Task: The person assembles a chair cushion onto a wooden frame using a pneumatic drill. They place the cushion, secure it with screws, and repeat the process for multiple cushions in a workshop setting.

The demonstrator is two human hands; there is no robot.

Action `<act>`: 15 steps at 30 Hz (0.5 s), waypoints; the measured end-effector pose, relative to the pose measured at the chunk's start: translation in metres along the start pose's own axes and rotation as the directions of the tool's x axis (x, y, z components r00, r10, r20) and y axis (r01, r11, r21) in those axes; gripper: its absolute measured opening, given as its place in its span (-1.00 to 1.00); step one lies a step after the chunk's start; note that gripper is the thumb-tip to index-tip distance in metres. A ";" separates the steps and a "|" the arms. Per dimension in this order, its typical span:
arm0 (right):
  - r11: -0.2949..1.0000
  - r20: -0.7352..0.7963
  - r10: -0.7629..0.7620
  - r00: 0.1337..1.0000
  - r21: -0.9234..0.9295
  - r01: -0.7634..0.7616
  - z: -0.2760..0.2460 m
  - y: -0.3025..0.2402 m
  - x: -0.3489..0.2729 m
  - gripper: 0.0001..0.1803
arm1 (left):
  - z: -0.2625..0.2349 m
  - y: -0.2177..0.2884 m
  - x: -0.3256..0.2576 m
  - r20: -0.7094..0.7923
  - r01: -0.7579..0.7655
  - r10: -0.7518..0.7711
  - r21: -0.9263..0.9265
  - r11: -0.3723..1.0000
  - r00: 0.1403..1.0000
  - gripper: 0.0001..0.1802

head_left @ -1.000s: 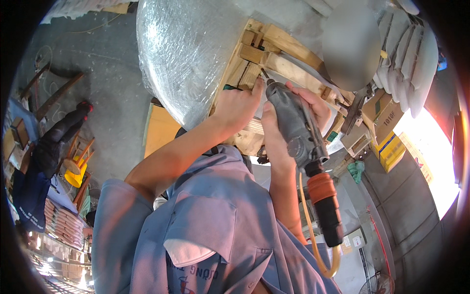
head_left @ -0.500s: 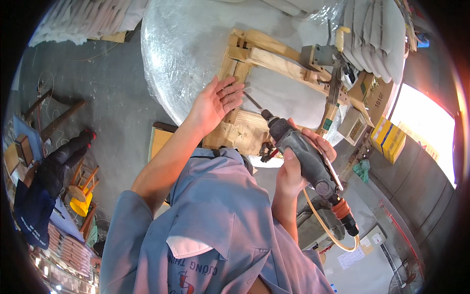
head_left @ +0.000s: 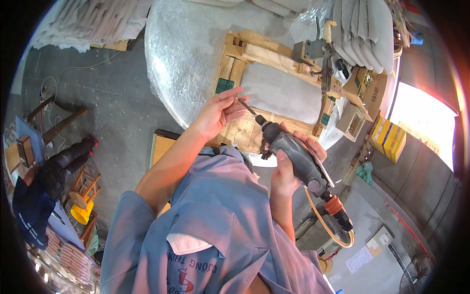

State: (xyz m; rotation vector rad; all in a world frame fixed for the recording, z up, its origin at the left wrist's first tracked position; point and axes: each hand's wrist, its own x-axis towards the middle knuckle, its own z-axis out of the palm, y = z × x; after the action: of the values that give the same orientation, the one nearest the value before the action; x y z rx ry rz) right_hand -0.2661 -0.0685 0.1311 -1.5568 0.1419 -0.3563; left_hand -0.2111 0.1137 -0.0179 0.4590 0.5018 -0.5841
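While sunlight glares in at the far right, seen from above: right hand [head_left: 286, 169] wrapped tight around the body of a grey handheld pneumatic drill [head_left: 293, 159], fingers curled over its far side, thumb along the near side. Left hand [head_left: 218, 112] partly open just beside the drill's nose, thumb and forefinger pinched on the thin dark bit [head_left: 247, 108] that juts from the chuck, other fingers loosely spread. Drill tilted, bit end aimed up and left toward the near edge of a round worktop wrapped in clear plastic film [head_left: 181, 54]; rear end capped by an orange hose coupling [head_left: 334, 205], with a pale yellow air hose [head_left: 325, 230] looping down from it.

On the worktop, directly beyond both hands, a pale wooden frame of nailed slats [head_left: 254, 51] holding a flat grey rectangular panel [head_left: 281, 93]; small green blocks [head_left: 224, 85] at the frame's left side, more at its right. At the frame's far right corner, a grey metal clamp with a cream handle [head_left: 320, 46]. Past the worktop's right edge, a stack of grey cushions [head_left: 367, 29], brown cardboard boxes [head_left: 364, 90] and a yellow box [head_left: 389, 139].

Both forearms bare below blue-grey shirt sleeves [head_left: 205, 220]. On the grey concrete floor [head_left: 112, 103] at left, well apart from the worktop, another person in dark clothes [head_left: 46, 181] beside a small wooden stool [head_left: 81, 191] and a yellow bucket [head_left: 81, 213].
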 end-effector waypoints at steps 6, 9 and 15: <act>1.000 -0.014 0.021 1.000 -0.011 -0.021 0.000 0.003 0.008 -0.23 | -0.002 -0.004 0.001 -0.058 -0.043 0.056 0.212 0.976 0.997 -0.68; 0.999 -0.031 0.053 0.998 0.002 -0.053 0.000 0.007 0.013 -0.22 | -0.002 -0.002 0.005 -0.072 -0.056 0.087 0.354 0.934 0.994 -0.72; 0.997 -0.049 0.082 0.995 0.014 -0.082 0.002 0.014 0.024 -0.25 | -0.001 0.007 0.013 -0.035 -0.034 0.046 0.297 0.954 0.998 -0.77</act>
State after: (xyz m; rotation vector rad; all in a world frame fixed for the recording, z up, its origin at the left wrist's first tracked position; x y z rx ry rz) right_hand -0.2413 -0.0743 0.1205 -1.5264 0.2414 -0.3308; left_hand -0.1982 0.1139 -0.0241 0.7670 0.4448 -0.6144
